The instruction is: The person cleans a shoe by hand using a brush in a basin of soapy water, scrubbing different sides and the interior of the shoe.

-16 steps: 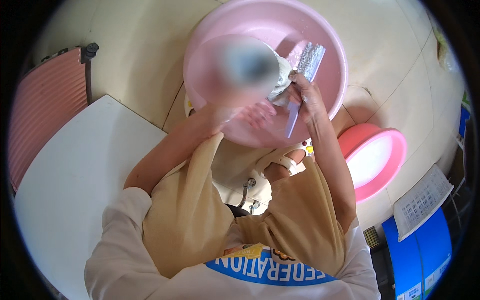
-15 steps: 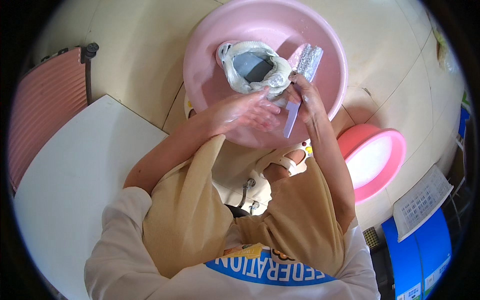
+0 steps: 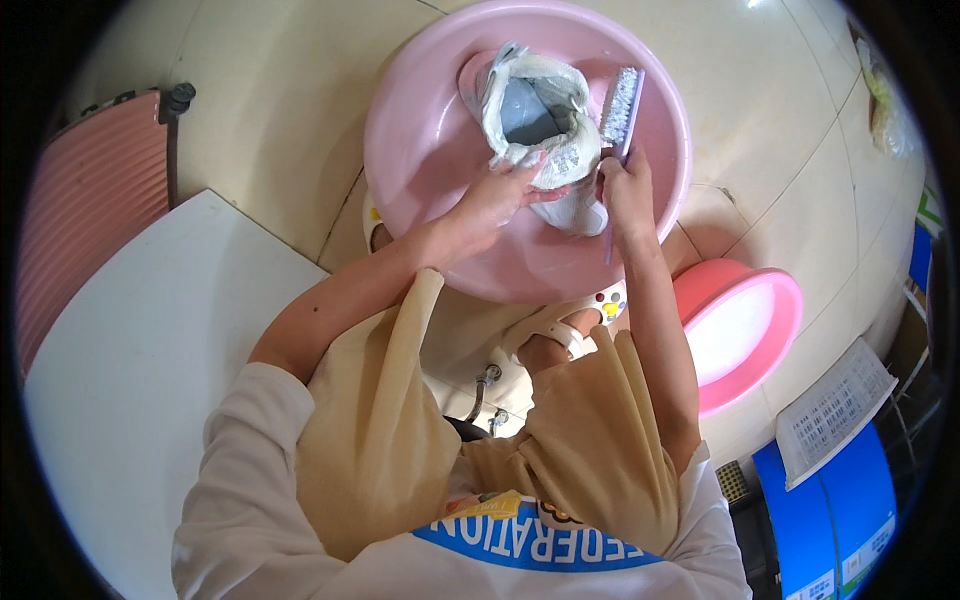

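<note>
White shoe (image 3: 562,150), head view: sits at 12 o'clock, inside large pink basin (image 3: 420,120). Opening faces the camera, grey insole visible, toe points to about 5 o'clock. Print on the upper, too small to read.

Left hand (image 3: 497,200) comes in from 7 o'clock, gripping the near side of the shoe, thumb up by the collar, fingers lower down. How firm, cannot tell.

Right hand (image 3: 627,192) is at the shoe's 4 o'clock, fingers closed around the handle of scrub brush (image 3: 622,108). Bristles white, brush head toward 12 o'clock, handle end toward 6. Brush is just beside the shoe; contact cannot be told.

Rest of head view: smaller pink basin (image 3: 795,300) at 3 o'clock, pale contents. White table (image 3: 140,400) at 8 o'clock. Pink ribbed panel (image 3: 90,220) between 9 and 10. Printed sheet (image 3: 835,415) between 3 and 4, overlapping blue boxes (image 3: 860,490) at 4. Metal pipe fittings (image 3: 487,378) at 6 o'clock, between the knees. Tan trousers (image 3: 375,450), white top with blue print.
</note>
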Action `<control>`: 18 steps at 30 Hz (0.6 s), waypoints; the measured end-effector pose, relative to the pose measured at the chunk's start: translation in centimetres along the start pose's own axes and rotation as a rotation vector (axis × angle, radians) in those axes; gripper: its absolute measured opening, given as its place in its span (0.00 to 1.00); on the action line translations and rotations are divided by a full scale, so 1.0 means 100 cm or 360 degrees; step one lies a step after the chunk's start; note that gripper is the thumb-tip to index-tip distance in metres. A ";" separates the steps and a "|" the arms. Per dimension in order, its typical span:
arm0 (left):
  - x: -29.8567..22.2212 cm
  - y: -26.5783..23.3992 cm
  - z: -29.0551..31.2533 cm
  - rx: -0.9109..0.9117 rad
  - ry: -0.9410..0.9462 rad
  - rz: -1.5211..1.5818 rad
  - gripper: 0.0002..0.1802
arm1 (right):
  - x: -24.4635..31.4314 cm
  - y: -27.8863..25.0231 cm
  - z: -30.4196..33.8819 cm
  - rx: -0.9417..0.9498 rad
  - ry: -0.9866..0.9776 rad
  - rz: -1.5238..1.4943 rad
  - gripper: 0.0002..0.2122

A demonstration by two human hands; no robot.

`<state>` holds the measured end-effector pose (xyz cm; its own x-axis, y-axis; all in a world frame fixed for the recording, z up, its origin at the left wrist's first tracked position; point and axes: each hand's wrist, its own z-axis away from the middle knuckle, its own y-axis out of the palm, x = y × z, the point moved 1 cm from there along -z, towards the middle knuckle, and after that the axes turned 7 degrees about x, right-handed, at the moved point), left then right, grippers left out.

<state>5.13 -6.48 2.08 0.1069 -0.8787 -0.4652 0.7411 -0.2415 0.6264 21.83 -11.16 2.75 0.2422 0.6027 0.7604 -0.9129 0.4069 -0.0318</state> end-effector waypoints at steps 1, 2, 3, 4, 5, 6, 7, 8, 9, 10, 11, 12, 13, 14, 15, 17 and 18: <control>0.001 0.002 0.000 0.0005 0.0000 0.0002 0.23 | 0.003 -0.003 0.000 -0.0079 -0.0183 0.0272 0.10; -0.003 0.006 0.003 0.0004 0.0053 -0.0089 0.22 | 0.001 -0.004 0.003 -0.0082 -0.0181 0.0271 0.10; -0.005 0.006 0.006 -0.0006 0.0110 -0.0181 0.22 | -0.002 -0.003 0.012 -0.0136 -0.0357 0.0386 0.12; -0.004 0.004 0.007 -0.0014 0.0110 -0.0183 0.22 | -0.006 -0.003 0.024 -0.0190 -0.0534 0.0499 0.15; -0.002 0.000 0.006 0.0031 0.0118 -0.0236 0.21 | -0.007 -0.003 0.035 -0.0249 -0.0723 0.0613 0.18; 0.000 -0.003 0.005 0.0072 0.0119 -0.0286 0.21 | -0.012 -0.001 0.046 -0.0202 -0.0742 0.0693 0.25; 0.003 -0.008 0.003 0.0066 0.0120 -0.0289 0.21 | -0.015 0.006 0.045 -0.0197 -0.0744 0.0689 0.25; 0.004 -0.006 0.001 0.0066 0.0150 -0.0316 0.20 | -0.016 0.013 0.046 -0.0128 -0.0749 0.0420 0.28; 0.006 -0.005 0.000 0.0065 0.0180 -0.0343 0.20 | -0.016 0.016 0.046 -0.0058 -0.0754 0.0150 0.31; 0.009 -0.003 -0.002 0.0076 0.0173 -0.0343 0.20 | -0.016 0.013 0.039 -0.0072 -0.0752 0.0153 0.31; 0.011 -0.002 -0.003 0.0063 0.0200 -0.0316 0.20 | -0.016 0.011 0.026 -0.0106 -0.0735 0.0456 0.31; 0.012 0.001 -0.006 0.0061 0.0228 -0.0290 0.20 | -0.013 0.007 0.011 -0.0149 -0.0715 0.0763 0.31; 0.013 0.004 -0.009 0.0079 0.0220 -0.0295 0.20 | -0.010 0.003 -0.001 -0.0193 -0.0687 0.1070 0.31; 0.016 -0.001 -0.011 0.0072 0.0226 -0.0376 0.19 | -0.006 0.001 -0.008 -0.0184 -0.0709 0.1018 0.29; 0.015 -0.005 -0.009 0.0043 0.0239 -0.0457 0.18 | 0.006 0.009 -0.001 -0.0166 -0.0711 0.1008 0.29; 0.012 -0.006 -0.008 0.0014 0.0310 -0.0549 0.18 | 0.023 0.022 0.027 -0.0192 -0.0564 0.1466 0.30; 0.013 -0.004 -0.007 0.0003 0.0373 -0.0632 0.18 | 0.019 0.032 0.039 -0.0191 -0.0731 0.1735 0.32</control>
<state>5.46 -7.27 0.80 -0.0381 -0.6011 -0.7983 0.7539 -0.5417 0.3719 18.03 -11.42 6.62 -0.8059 0.3787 0.4552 -0.5220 -0.0914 -0.8480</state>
